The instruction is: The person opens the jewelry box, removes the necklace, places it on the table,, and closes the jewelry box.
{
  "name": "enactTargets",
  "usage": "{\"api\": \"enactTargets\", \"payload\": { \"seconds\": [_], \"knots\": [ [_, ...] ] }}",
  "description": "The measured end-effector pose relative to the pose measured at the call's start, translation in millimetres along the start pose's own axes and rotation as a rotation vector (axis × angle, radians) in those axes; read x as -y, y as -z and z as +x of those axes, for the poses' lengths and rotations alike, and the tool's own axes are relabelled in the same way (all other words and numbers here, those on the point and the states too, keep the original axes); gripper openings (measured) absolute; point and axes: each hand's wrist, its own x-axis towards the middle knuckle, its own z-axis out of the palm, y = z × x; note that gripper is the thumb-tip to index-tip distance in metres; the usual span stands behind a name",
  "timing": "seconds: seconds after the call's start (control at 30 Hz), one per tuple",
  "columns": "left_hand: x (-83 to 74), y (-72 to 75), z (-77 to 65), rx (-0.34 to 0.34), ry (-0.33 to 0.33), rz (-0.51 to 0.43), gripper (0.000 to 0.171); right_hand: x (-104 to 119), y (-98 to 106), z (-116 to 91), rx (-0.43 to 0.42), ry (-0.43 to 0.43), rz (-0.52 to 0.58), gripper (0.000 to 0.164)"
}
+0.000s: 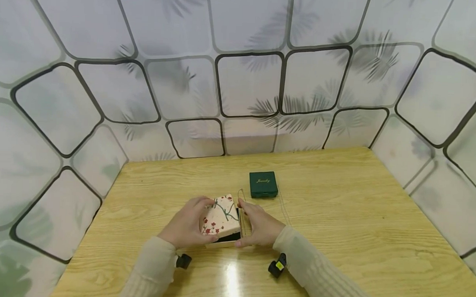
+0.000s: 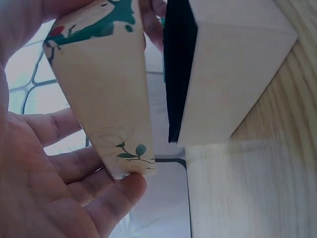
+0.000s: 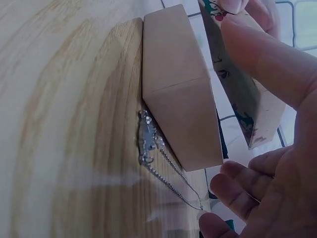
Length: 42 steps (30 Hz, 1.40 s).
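Note:
A cream box lid (image 1: pixel 221 215) with red blossoms and green branches sits tilted above its pale box base (image 2: pixel 237 74), whose dark inside shows at the gap. My left hand (image 1: pixel 190 221) grips the lid from the left, its thumb at the near edge and fingers at the far side. On the right side is my right hand (image 1: pixel 260 224), thumb by the near corner and fingers by the far corner. Its fingers look fairly straight; firm contact with the base is unclear. A silver necklace (image 3: pixel 147 136) with a pendant lies on the table beside the base, near my right hand.
A dark green jewelry box (image 1: pixel 263 184) stands shut behind the right hand. Another thin chain (image 1: pixel 285 207) lies to its right. All rest on a wooden table (image 1: pixel 339 191), with patterned curtains (image 1: pixel 248 83) along its back and sides.

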Motion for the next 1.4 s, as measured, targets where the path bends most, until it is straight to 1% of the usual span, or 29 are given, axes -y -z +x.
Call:
{"api": "enactTargets", "payload": {
  "seconds": [0.17, 0.37, 0.63, 0.83, 1.23, 1.33, 1.4],
  "knots": [
    [-4.7, -1.8, 1.8, 0.006, -0.05, -0.003, 0.088, 0.9, -0.3, 0.6, -0.007, 0.006, 0.027, 0.125],
    [-7.2, -3.8, 2.2, 0.028, -0.059, 0.009, 0.088, 0.1, -0.8, 1.7, -0.011, 0.03, 0.054, 0.125],
    [-7.7, -9.6, 3.0, 0.055, -0.094, 0.024, 0.087, 1.0, -0.3, 2.7, -0.005, 0.06, 0.074, 0.123],
    [-7.0, -12.0, 4.2, 0.061, -0.09, 0.0, 0.085, -1.4, -1.1, 3.7, -0.006, 0.063, 0.104, 0.118],
    [-5.0, -15.5, 4.5, 0.056, -0.079, -0.052, 0.081, 0.0, -1.8, 5.1, -0.011, 0.047, 0.103, 0.113],
    [-4.2, -16.5, 4.9, 0.056, -0.09, -0.051, 0.083, -0.3, -1.9, 5.7, -0.013, 0.044, 0.1, 0.114],
    [-3.5, -17.0, 5.3, 0.063, -0.089, -0.045, 0.087, -0.7, -2.2, 5.8, -0.02, 0.044, 0.092, 0.114]
  ]
}}
